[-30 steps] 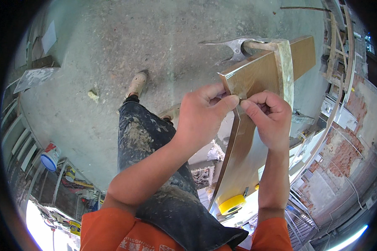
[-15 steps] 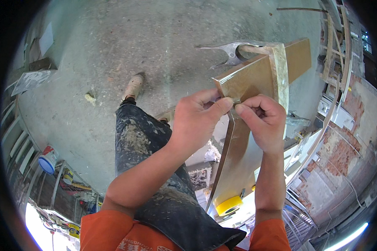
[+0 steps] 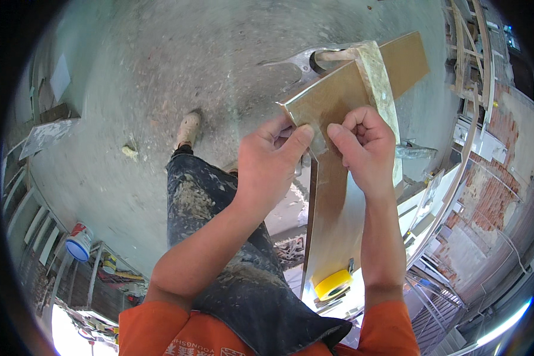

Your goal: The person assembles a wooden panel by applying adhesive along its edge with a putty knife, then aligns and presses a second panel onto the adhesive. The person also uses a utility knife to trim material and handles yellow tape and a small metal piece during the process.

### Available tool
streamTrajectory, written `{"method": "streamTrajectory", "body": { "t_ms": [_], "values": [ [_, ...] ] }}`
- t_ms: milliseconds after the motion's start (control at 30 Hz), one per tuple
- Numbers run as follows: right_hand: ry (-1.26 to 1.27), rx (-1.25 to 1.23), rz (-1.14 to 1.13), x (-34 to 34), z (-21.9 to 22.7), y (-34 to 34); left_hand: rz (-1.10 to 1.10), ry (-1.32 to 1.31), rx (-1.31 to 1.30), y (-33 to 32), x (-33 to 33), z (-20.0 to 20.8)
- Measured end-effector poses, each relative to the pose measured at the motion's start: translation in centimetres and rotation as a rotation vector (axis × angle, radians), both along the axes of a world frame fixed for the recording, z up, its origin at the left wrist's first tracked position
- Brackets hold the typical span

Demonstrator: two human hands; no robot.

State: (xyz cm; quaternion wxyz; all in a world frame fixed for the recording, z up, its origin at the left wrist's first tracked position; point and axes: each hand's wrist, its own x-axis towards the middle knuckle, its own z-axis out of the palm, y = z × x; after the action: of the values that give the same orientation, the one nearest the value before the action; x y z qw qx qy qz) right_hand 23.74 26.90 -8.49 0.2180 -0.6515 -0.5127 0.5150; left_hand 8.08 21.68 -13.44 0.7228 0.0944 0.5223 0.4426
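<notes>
Two long brown boards meet at an angle in front of me, an upper board and a lower board. My left hand is closed at their meeting corner, its thumb against the board edge and its other fingers partly hidden. Just to the right, my right hand is over the boards with thumb and curled fingers together; anything between them is too small to make out. A pale strip crosses the upper board, with a metal spring clamp at its far end. On the lower board rests a yellow tape roll.
Another clamp sticks out right of the pale strip. At left are a bucket and a metal rack. Wooden frames and a wall with exposed brick are on the right. Below, the concrete floor is stained.
My hands have drawn apart, leaving a wider gap between the thumbs. Boards, clamp and hands now appear farther left and higher in the view.
</notes>
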Motion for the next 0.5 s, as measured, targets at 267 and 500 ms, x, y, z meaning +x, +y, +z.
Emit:
{"method": "streamTrajectory", "body": {
  "t_ms": [267, 500],
  "values": [
    [0.095, -0.003, -0.088, 0.2, 0.0, 0.4, 0.070, 0.087, 0.087, -1.0, 2.2, -0.9],
    [0.143, -0.032, -0.102, 0.2, 0.2, 0.7, -0.039, 0.102, 0.076, -1.0, 2.3, -0.6]
  ]
}}
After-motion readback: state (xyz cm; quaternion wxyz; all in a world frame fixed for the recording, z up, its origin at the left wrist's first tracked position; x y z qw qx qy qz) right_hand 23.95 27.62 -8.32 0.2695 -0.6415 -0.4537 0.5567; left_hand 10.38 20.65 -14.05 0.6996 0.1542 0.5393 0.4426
